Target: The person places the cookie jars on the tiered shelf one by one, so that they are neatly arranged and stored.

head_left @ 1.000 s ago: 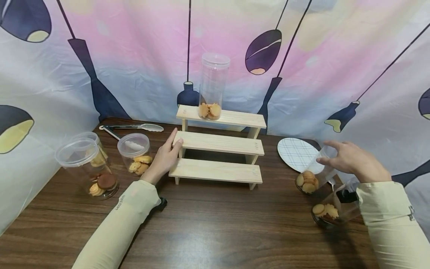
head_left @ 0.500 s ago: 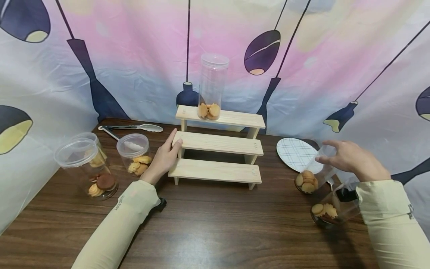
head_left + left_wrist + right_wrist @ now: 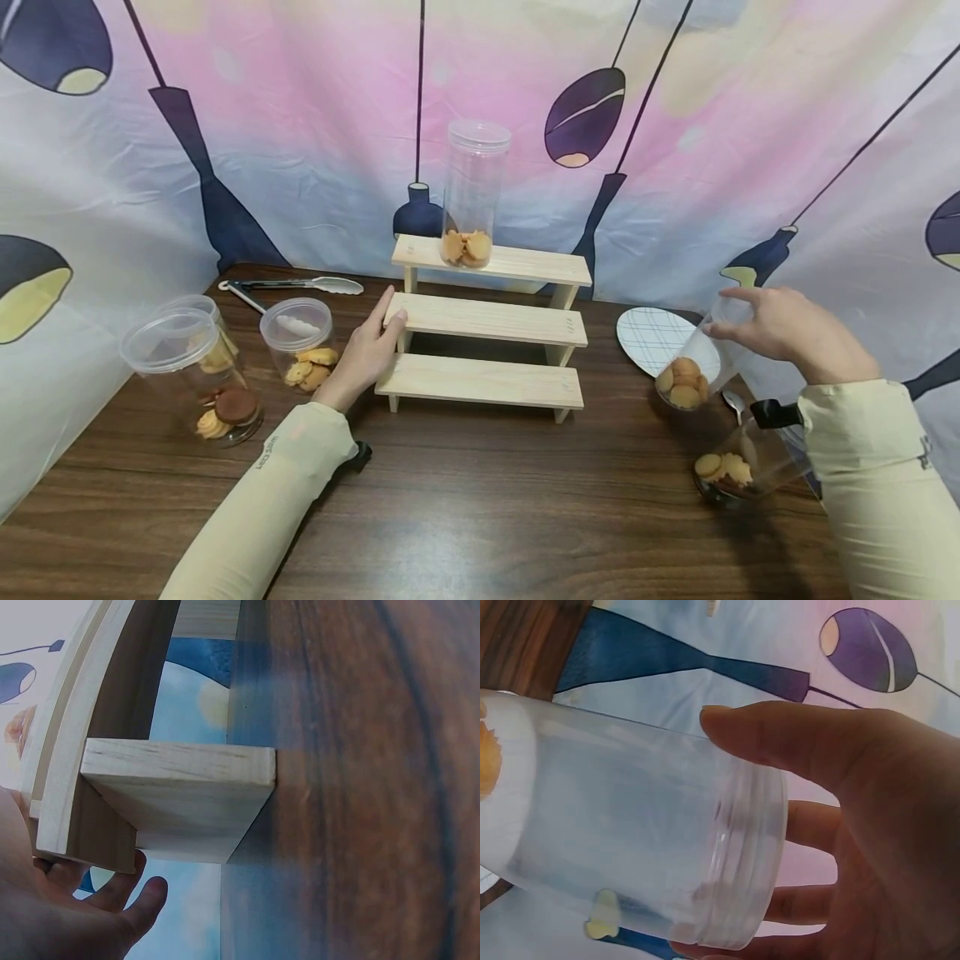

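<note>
My right hand (image 3: pixel 798 332) grips a clear lidded jar (image 3: pixel 699 357) of round cookies near its top; the right wrist view shows thumb and fingers around the lid end of the jar (image 3: pixel 630 817). The jar tilts, its base over the plate's near edge. My left hand (image 3: pixel 363 354) holds the left end of the middle step of a three-tier wooden stand (image 3: pixel 487 318). In the left wrist view its fingertips reach under the board end (image 3: pixel 56 832). A tall jar (image 3: pixel 474 187) with a few cookies stands upright on the top step.
Another cookie jar (image 3: pixel 757 467) stands below my right forearm, with a spoon (image 3: pixel 734 403) behind it. A checked plate (image 3: pixel 651 333) lies at back right. At left are a wide jar (image 3: pixel 178 379), a smaller jar (image 3: pixel 296 321), one more jar (image 3: pixel 221 321) and tongs (image 3: pixel 288 284).
My right hand has risen a little, and the jar in it has lifted with it, up from the table. The left hand and the stand have stayed in place.
</note>
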Tool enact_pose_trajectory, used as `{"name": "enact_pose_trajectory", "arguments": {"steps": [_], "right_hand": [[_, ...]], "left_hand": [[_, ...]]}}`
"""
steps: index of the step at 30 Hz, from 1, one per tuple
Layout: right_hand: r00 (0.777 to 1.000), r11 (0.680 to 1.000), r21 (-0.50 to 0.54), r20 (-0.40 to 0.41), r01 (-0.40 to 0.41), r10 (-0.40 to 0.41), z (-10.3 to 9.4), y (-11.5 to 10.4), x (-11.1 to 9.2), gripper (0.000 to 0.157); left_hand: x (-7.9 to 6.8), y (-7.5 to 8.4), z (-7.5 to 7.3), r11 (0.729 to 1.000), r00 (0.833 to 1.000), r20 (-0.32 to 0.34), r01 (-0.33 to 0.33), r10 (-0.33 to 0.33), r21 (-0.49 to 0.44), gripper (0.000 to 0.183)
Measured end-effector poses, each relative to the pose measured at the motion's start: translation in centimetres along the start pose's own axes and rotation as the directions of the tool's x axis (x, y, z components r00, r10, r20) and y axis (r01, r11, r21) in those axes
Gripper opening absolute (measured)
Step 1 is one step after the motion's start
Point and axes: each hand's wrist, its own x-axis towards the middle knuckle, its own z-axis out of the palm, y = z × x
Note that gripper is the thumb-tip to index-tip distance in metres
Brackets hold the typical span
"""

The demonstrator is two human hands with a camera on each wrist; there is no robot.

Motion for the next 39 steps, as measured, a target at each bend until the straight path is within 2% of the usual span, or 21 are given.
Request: {"name": "enact_pose_trajectory", "arguments": {"steps": [10,18,23,28,39], "right_hand": [[0.994,0.998,-0.002,-0.09,0.056,-0.055,-3.9,-2.1,1.0,0.088],[0.985,0.994,0.072,-0.159,0.086,-0.073,-6.9,-4.1,2.0,0.086],[0.982,0.989,0.115,-0.174,0.089,-0.068,-8.1,-5.4,2.3,0.085],[0.972,0.99,0.112,-0.229,0.088,-0.061,-9.2,-7.0,3.0,0.083],[0.954,0.98,0.147,-0.286,0.134,-0.088,-10.8,-9.7,4.5,0.079]], "left_hand": [[0.1,0.0,0.0,1.0,1.0,0.0,0.005,-0.005,-0.005,0.066],[0.1,0.0,-0.1,1.0,1.0,-0.012,0.006,-0.006,-0.016,0.065],[0.0,0.0,0.0,1.0,1.0,-0.006,0.0,0.0,-0.007,0.065],[0.0,-0.1,0.1,1.0,1.0,-0.018,-0.002,0.002,0.0,0.065],[0.1,0.0,0.2,1.0,1.0,-0.012,-0.008,0.008,-0.003,0.065]]}}
